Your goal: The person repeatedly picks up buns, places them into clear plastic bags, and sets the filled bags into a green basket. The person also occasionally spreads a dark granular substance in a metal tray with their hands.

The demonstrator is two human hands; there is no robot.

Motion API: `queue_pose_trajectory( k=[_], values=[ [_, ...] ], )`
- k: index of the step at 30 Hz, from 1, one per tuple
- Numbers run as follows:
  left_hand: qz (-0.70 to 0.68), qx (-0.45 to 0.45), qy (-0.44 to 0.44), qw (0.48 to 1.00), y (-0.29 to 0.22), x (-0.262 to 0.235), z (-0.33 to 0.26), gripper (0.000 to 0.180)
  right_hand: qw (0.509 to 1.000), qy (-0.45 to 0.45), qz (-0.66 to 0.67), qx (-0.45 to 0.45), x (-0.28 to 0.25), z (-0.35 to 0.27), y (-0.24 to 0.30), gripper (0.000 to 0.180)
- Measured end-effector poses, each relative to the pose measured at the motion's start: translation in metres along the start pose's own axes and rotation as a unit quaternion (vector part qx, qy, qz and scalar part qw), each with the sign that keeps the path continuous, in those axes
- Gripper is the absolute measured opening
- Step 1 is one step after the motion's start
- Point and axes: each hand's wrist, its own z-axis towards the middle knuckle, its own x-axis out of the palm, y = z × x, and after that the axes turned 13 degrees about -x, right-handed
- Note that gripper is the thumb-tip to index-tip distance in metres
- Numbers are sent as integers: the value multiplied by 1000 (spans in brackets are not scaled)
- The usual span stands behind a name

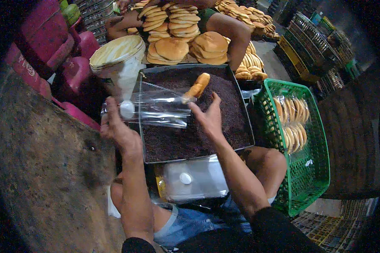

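both hands (pixel 118 126) hold a clear bag (pixel 164 105) over the dark tray (pixel 240 139); green basket (pixel 312 168) beside.

Your clear plastic bag (pixel 164 107) blurs where it overlaps the tray of dark sprinkles (pixel 223 122); its mouth edges cannot be traced. Whether your right hand (pixel 209 116) touches the bun (pixel 197 87) cannot be told. The co-worker's arm (pixel 234 36) is cut off at the top edge. Bagged buns in the green basket (pixel 308 177) are too small to count.
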Motion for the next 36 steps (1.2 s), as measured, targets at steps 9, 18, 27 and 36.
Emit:
queue_pose_trajectory(
  k=[9,18,27,36],
  values=[
    [-4,-75,69,995,4,-28,9,65,986,7,-142,83,9,31,-37,54],
    [133,-100,110,980,55,-22,-16,67,957,157,-226,-96,-106,-72,-82,29],
    [264,-103,158,946,71,-41,-24,75,931,44,327,155,-224,-48,25,42],
    [204,-152,365,895,76,-28,-101,73,927,152,330,91,-132,-38,9,46]
  ],
)
